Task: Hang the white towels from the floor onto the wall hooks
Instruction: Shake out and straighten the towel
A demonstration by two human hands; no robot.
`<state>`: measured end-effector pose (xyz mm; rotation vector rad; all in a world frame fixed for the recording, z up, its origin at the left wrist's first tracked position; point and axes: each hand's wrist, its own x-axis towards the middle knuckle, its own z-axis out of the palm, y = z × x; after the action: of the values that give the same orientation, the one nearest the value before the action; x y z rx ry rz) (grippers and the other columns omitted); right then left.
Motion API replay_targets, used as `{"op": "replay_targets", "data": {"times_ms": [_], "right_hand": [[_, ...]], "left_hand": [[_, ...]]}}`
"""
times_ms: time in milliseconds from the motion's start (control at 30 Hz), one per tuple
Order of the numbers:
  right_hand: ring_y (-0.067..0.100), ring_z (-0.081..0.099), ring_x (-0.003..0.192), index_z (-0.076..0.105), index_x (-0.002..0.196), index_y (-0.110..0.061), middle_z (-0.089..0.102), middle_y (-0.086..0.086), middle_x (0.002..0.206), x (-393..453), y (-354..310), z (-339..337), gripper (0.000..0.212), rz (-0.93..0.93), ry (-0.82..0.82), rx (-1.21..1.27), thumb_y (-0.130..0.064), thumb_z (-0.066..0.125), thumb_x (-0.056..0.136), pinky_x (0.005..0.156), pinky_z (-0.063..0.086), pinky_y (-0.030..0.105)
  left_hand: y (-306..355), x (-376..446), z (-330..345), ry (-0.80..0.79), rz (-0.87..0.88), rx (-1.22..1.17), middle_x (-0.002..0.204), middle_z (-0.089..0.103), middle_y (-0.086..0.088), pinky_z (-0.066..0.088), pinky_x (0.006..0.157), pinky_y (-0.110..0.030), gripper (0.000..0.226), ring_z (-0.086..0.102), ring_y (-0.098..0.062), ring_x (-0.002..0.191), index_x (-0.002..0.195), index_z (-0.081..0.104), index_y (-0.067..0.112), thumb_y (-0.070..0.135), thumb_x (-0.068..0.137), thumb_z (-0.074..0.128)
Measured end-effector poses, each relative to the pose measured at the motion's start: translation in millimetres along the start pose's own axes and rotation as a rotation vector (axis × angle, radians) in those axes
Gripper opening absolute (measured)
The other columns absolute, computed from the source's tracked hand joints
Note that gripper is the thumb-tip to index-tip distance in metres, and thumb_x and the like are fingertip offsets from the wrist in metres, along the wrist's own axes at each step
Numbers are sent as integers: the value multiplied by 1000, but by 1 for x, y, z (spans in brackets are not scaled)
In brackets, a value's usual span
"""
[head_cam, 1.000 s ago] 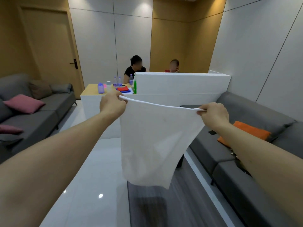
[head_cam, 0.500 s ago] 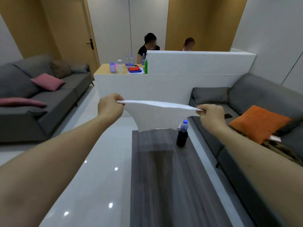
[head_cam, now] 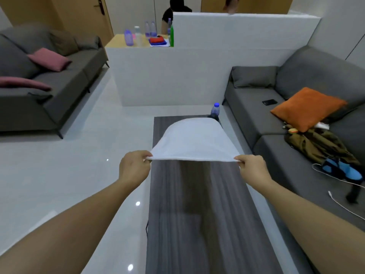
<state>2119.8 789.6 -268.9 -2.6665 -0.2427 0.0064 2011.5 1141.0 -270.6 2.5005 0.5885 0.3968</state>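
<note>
A white towel point(head_cam: 192, 141) is stretched flat between both hands above the dark wooden coffee table point(head_cam: 197, 224). My left hand point(head_cam: 135, 167) pinches its near left corner. My right hand point(head_cam: 251, 167) pinches its near right corner. The towel's far edge billows outward over the table, away from me. No wall hooks are in view.
A blue-capped bottle point(head_cam: 215, 111) stands at the table's far end, partly behind the towel. Grey sofas flank the table, left point(head_cam: 39, 95) and right point(head_cam: 276, 115), the right one with an orange cushion point(head_cam: 308, 107), clothes and a cable. A white partition point(head_cam: 197, 66) stands ahead, two people behind it.
The towel hung down from raised hands; both hands have dropped low and the towel has swung forward, spreading flat over the coffee table. The view has tilted downward.
</note>
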Motion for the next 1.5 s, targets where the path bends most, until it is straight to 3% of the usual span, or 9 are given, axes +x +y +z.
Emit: {"op": "replay_targets", "data": {"times_ms": [200, 367, 500, 633, 800, 900, 1067, 1367, 1500], "right_hand": [[31, 64, 105, 71, 119, -14, 71, 10, 114, -98, 40, 67, 32, 70, -127, -82, -4, 54, 94, 88, 54, 39], [25, 66, 82, 74, 104, -16, 74, 8, 91, -194, 61, 105, 33, 139, -262, -138, 1, 50, 89, 74, 57, 38], [24, 65, 66, 68, 73, -16, 67, 7, 69, -261, 73, 130, 32, 184, -393, -190, 3, 46, 84, 58, 53, 32], [29, 67, 82, 75, 93, -14, 73, 11, 89, -309, 75, 142, 25, 202, -467, -208, -4, 52, 87, 75, 57, 38], [26, 64, 81, 75, 89, -21, 71, 4, 85, -333, 74, 140, 30, 214, -513, -230, -1, 53, 84, 67, 52, 31], [25, 63, 75, 72, 80, -21, 67, 3, 76, -326, 72, 138, 28, 244, -497, -213, -1, 53, 85, 59, 46, 28], [22, 62, 74, 74, 86, -20, 69, 2, 78, -278, 70, 136, 13, 249, -462, -182, -15, 62, 90, 66, 55, 34], [31, 64, 83, 72, 90, -15, 70, 11, 88, -91, 65, 174, 13, 193, -452, -137, -23, 61, 91, 68, 54, 35], [35, 65, 94, 70, 108, -18, 70, 13, 102, -15, 67, 209, 20, 149, -430, -155, -25, 63, 91, 73, 51, 33]], "left_hand": [[-59, -90, 45, -94, -17, 41, 94, 74, 6, 40, 66, -22, 19, 56, -11, 73, 97, 77, 25, 16, 90, 61], [-104, -171, 59, -225, -53, 85, 90, 74, 7, 35, 57, -17, 21, 53, -8, 69, 94, 77, 28, 16, 89, 61], [-132, -238, 64, -371, -90, 142, 86, 73, 4, 43, 62, -21, 20, 59, -11, 70, 92, 77, 28, 16, 91, 60], [-153, -291, 59, -512, -100, 167, 70, 67, 9, 41, 54, -21, 24, 59, -11, 63, 83, 75, 30, 13, 89, 58], [-161, -317, 49, -609, -134, 177, 65, 65, 5, 46, 58, -25, 26, 62, -18, 67, 75, 74, 28, 11, 84, 56], [-158, -311, 48, -608, -159, 171, 67, 65, 6, 48, 61, -26, 22, 61, -17, 69, 79, 75, 29, 15, 84, 59], [-151, -273, 59, -588, -208, 137, 68, 63, 7, 37, 54, -24, 15, 58, -11, 66, 80, 72, 31, 25, 90, 62], [-131, -128, 112, -531, -276, 258, 73, 64, -1, 46, 65, -31, 20, 62, -28, 77, 78, 67, 24, 27, 92, 53], [-135, -67, 150, -387, -403, 311, 107, 68, -10, 49, 82, -37, 36, 62, -36, 100, 122, 62, 20, 22, 87, 54]]}}
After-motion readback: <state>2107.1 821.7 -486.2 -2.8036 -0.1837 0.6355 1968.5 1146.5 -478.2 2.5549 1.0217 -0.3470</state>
